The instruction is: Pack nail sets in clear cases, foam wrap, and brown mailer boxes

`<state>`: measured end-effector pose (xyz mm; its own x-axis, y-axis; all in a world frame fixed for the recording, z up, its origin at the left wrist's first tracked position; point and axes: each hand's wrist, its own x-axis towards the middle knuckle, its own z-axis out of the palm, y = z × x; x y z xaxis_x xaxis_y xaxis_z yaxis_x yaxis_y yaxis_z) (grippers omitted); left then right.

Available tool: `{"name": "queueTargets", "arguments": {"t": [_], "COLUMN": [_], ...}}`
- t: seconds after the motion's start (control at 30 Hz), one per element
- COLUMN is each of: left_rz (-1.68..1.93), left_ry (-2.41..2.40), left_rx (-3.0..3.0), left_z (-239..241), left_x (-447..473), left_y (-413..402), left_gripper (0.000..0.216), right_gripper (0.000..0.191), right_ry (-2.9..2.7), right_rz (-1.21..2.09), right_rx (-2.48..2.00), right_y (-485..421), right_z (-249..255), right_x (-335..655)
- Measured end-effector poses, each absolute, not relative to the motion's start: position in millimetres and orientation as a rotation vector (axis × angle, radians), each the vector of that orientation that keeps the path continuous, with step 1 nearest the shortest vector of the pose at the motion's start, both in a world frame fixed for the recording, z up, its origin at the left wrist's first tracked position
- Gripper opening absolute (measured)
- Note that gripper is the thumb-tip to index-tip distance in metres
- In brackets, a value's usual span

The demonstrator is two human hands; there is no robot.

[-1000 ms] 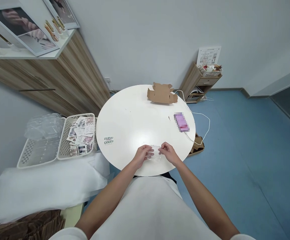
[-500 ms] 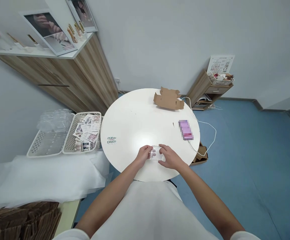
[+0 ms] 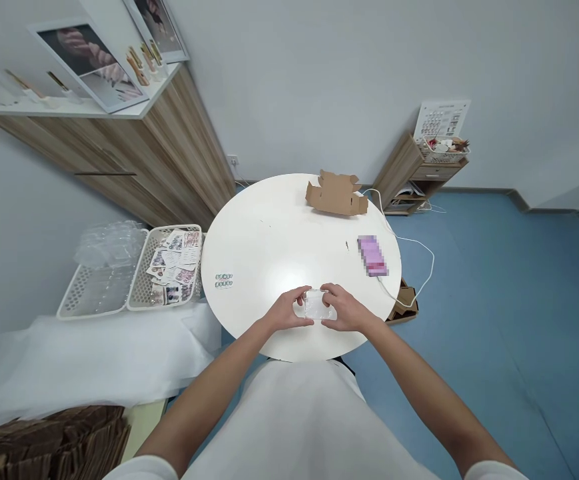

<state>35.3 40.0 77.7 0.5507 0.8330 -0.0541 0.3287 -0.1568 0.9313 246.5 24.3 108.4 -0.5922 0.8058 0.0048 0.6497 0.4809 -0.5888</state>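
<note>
Between my two hands, over the front of the round white table [image 3: 249, 233], is a small clear plastic case [image 3: 316, 305]. My left hand [image 3: 289, 310] grips its left end, thumb along the near edge and fingers along the far edge. The right end is pinched the same way by my right hand [image 3: 343, 309]. The case looks pale and see-through; its contents, if any, cannot be made out. Further left on the table lies a small card with rows of greenish nail-like shapes [image 3: 224, 281].
An unfolded cardboard box [image 3: 336, 195] lies at the table's back. A blurred purple device [image 3: 372, 256] with a white cable [image 3: 422, 250] is at the right. Left of the table stand a basket of printed cards [image 3: 174, 267] and a basket of clear plastic cases [image 3: 100, 290].
Dark reddish shapes seen at the case's left half no longer show. My left hand has shifted its grip, with the thumb now along the near edge; my right hand still holds the other end.
</note>
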Motion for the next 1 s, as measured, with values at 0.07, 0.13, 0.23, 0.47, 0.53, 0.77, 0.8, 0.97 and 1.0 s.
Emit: {"name": "queueTargets", "arguments": {"t": [0.07,0.13,0.23,0.47,0.53,0.77,0.8,0.97,1.0], "left_rz": [0.602,0.618,0.635,0.631,0.638,0.656,0.656,0.655,0.656], "left_ry": [0.967,0.969,0.980,0.952,0.948,0.955,0.961,0.953,0.939], "left_rx": [1.688,1.637,1.575,1.556,1.553,1.486,1.466,1.388,1.382], "left_z": [78,79,81,84,83,80,80,86,88], "left_x": [36,36,35,32,31,30,30,35,36], "left_y": [37,34,30,22,19,11,10,5,5], "left_gripper": [0.072,0.070,0.069,0.068,0.068,0.068,0.068,0.071,0.072], "right_gripper": [0.029,0.028,0.028,0.029,0.029,0.030,0.030,0.034,0.033], "right_ry": [-2.462,-2.465,-2.461,-2.446,-2.447,-2.460,-2.458,-2.489,-2.504], "right_rz": [0.808,0.819,0.833,0.867,0.870,0.862,0.859,0.795,0.776], "right_rx": [-1.245,-1.254,-1.247,-1.209,-1.192,-1.163,-1.164,-1.177,-1.179], "right_y": [23,22,21,13,11,7,6,2,1], "right_z": [112,116,118,119,119,117,116,116,116], "right_x": [245,244,242,239,238,237,237,234,233]}}
